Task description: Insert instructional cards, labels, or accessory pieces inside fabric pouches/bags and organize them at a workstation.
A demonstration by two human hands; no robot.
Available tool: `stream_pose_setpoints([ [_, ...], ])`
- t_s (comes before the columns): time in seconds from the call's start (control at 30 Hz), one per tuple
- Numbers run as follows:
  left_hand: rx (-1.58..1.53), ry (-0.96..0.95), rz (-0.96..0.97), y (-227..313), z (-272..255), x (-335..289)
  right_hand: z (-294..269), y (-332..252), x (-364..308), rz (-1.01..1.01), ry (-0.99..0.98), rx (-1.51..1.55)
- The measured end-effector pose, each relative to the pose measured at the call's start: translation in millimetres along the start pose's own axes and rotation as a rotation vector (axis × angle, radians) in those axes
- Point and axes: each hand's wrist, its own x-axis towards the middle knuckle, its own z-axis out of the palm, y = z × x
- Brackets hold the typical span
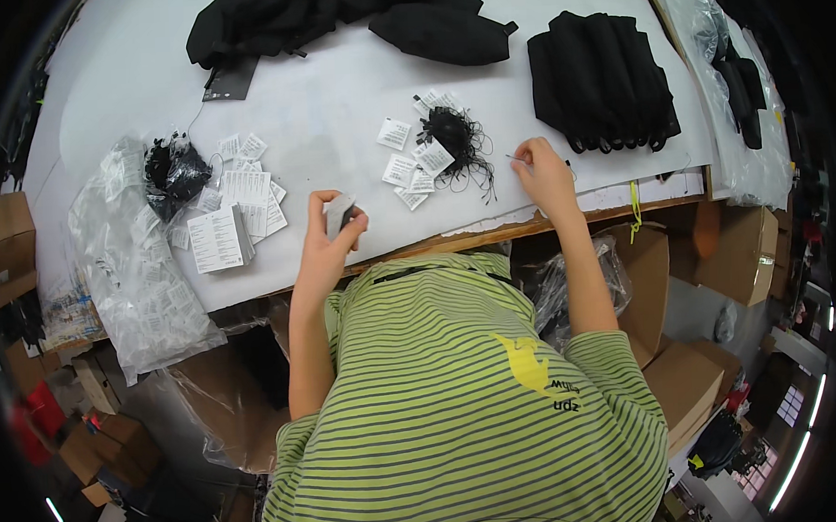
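Observation:
Close to the table's near edge, my left hand (328,232) is closed around a small grey-and-dark stack of hang tags (341,208). My right hand (545,173) pinches a thin dark string whose end just shows at the fingertips. Between the hands lies a tangle of black tag strings (455,138), and printed white labels (400,170) are scattered beside it. A thick stack of white printed cards (219,240) rests left of my left hand. Loose white tags (252,189) and a bagged bunch of black strings (176,171) are next to that stack.
A row of folded black fabric pouches (602,85) stands at the far right. Black fabric pieces (333,17) are heaped at the back, with a black tag (231,80). A clear plastic bag of labels (143,273) hangs over the left edge. Cardboard boxes (689,389) sit below right.

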Motion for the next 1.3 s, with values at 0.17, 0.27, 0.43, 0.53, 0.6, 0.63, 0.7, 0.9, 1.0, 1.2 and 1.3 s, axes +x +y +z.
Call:
stream_pose_setpoints([
  [0.17,-0.019,-0.079,0.016,1.8,22.8,-3.9,-8.1,-6.1,-0.9,-0.06,-0.166,-0.021],
  [0.27,-0.072,-0.057,0.107,9.5,42.3,-9.5,-24.7,-45.7,-12.9,0.09,-0.323,0.642],
  [0.43,0.143,-0.044,0.328,24.0,56.1,-16.1,-35.9,-115.7,-38.5,0.218,-0.437,1.216],
  [0.53,0.234,-0.059,0.341,33.3,56.2,-23.3,-38.4,-134.0,-41.1,0.159,-0.427,1.135],
  [0.6,0.25,-0.059,0.338,34.4,57.0,-27.4,-35.3,-137.3,-41.3,0.041,-0.325,1.025],
  [0.63,0.252,-0.056,0.336,37.7,61.1,-30.0,-35.1,-140.4,-41.2,0.041,-0.329,1.027],
  [0.7,-0.113,0.011,0.207,46.0,70.7,-34.4,-36.0,-145.9,-40.8,0.143,-0.248,1.316],
  [0.9,0.232,-0.119,0.296,38.4,62.4,-28.5,-23.5,-149.1,-37.8,0.167,-0.081,1.317],
  [1.0,0.187,-0.231,0.267,35.3,63.8,-27.4,-16.2,-157.1,-37.9,0.137,0.037,1.236],
  [1.2,0.104,-0.127,0.258,29.3,67.7,-28.2,-13.3,-157.4,-38.5,0.068,0.078,1.103],
  [1.3,0.233,-0.012,0.365,25.0,57.7,-21.0,-20.5,-149.9,-38.4,0.008,-0.046,0.964],
])
